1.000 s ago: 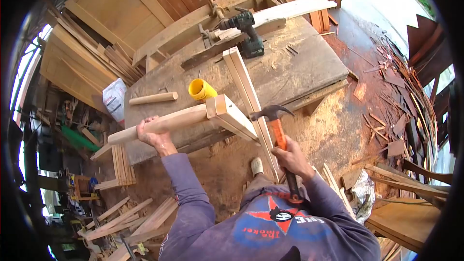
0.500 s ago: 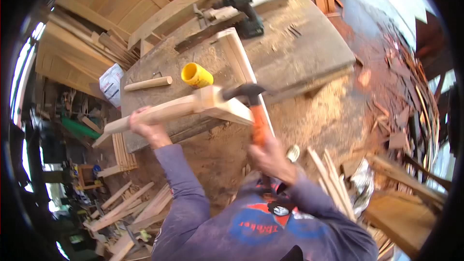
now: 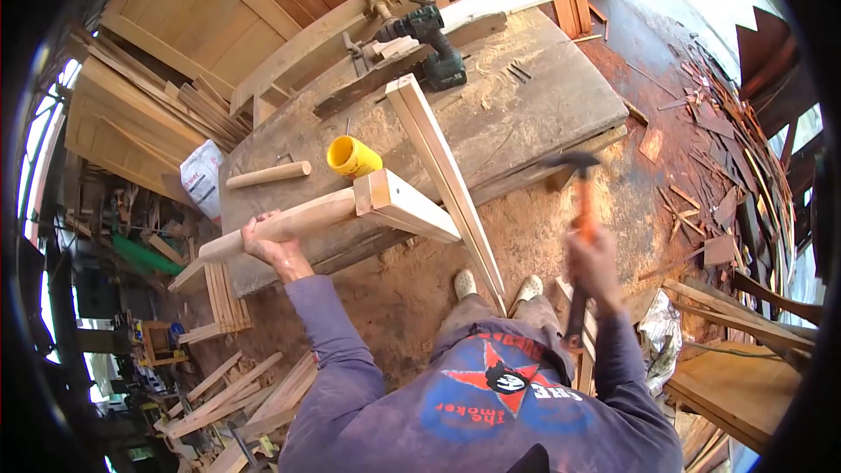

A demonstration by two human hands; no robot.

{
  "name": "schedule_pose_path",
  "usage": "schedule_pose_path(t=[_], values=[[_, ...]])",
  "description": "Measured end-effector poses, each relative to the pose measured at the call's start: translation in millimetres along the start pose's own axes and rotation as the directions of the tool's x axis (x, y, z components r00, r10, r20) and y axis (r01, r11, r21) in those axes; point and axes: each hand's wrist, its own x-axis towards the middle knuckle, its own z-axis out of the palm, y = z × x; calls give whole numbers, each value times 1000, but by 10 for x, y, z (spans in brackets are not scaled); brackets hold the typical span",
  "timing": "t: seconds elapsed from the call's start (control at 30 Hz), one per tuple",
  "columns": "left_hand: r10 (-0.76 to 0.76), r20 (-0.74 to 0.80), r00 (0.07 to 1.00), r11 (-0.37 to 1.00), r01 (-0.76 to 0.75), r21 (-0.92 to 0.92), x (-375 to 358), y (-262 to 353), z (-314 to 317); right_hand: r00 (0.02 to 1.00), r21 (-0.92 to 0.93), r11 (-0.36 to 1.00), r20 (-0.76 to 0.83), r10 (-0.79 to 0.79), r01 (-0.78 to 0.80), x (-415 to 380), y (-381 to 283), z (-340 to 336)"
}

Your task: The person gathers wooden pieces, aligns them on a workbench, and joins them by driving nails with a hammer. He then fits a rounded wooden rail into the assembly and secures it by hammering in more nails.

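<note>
My left hand [image 3: 276,243] is closed around a pale wooden leg [image 3: 320,215] of a jointed wooden frame, near the leg's left end. At its right end the leg meets a crosspiece [image 3: 410,205], which joins a long grooved rail [image 3: 438,162] slanting from the bench toward my feet. Off to the right, my right hand [image 3: 594,261] grips a claw hammer [image 3: 585,197] by its orange and black handle. The dark hammer head is raised, apart from the wood and slightly blurred. Just behind the joint stands a yellow plastic cup [image 3: 353,158].
The workbench [image 3: 561,92] carries a cordless drill [image 3: 441,51], a short rounded wood piece [image 3: 267,175] and sawdust. A white bag [image 3: 203,173] leans at its left. Wood offcuts [image 3: 232,394] lie at lower left, with more scraps [image 3: 692,193] at right. My shoes [image 3: 529,287] stand on the dusty floor.
My right hand has swung the hammer away from the joint, to the right. My left hand keeps its hold on the leg, and the wooden frame sits slightly lower in view.
</note>
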Motion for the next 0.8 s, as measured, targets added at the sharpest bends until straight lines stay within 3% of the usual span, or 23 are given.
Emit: schedule_pose_path(t=[0.07, 0.13, 0.2, 0.23, 0.27, 0.3, 0.33, 0.37, 0.4, 0.43, 0.47, 0.5, 0.53, 0.57, 0.6, 0.67, 0.73, 0.8], values=[[4, -7, 1000, 1000, -4, 11, 68, 4, -16, 944, 142, 959, -260, -202, 245, 23, -317, -386], [-13, -14, 1000, 1000, 13, -20, 172, 6, -119, 802, 227, 868, -533, -270, 443, 135, -437, -915], [15, -18, 1000, 1000, -15, -2, 133, -24, -82, 584, 282, 624, -731, -352, 729, 352, -418, -1279], [35, -5, 999, 999, -35, 10, 102, 15, -111, 298, -424, 713, -700, -649, 558, 396, -336, -986], [44, -16, 999, 999, -44, 24, 105, 73, -202, 147, -907, 411, -395, -907, 97, 414, -122, -607], [40, -1, 999, 999, -40, 36, 114, 55, -255, 270, -675, 567, -501, -822, 473, 275, 81, 64], [37, 42, 998, 999, -39, 37, 152, 14, -156, 532, -321, 662, -408, -742, 678, 93, 260, 689], [7, 36, 999, 998, -9, 68, 67, 2, -36, 795, -121, 790, -10, -607, 601, -68, 390, 1195], [-33, 60, 998, 994, 27, 102, -43, 123, -153, 849, -93, 930, 447, -280, 356, -219, 415, 1376], [-44, 100, 994, 988, 29, 149, -42, 286, -306, 836, -112, 942, 502, -221, 316, -217, 410, 1391], [-14, 147, 989, 993, -4, 120, 66, 200, -281, 759, -146, 813, 481, -440, 564, -69, 431, 1318], [-34, 141, 989, 995, 20, 102, 62, 195, -320, 798, -175, 843, 462, -386, 509, 55, 448, 1275], [162, -36, 986, 972, -153, 178, -359, 149, 45, 855, -191, 906, 448, -261, 376, -101, 529, 1282], [73, -19, 997, 988, -69, 140, -279, 232, -139, 884, -218, 937, 440, -155, 273, -72, 437, 1275], [-9, 48, 999, 999, 7, 34, -62, 126, -117, 878, -218, 924, 437, -195, 313, -11, 338, 1229], [-17, 42, 999, 1000, 17, -6, -24, 106, -73, 878, -212, 955, 472, -85, 207, -64, 282, 1109], [-35, 27, 999, 999, 36, -14, 21, 73, -18, 878, -280, 920, 462, -121, 274, 4, 483, 863], [-31, 35, 999, 999, 31, -16, 48, 80, -82, 921, -32, 997, 386, -52, 70, -50, 570, 570]])
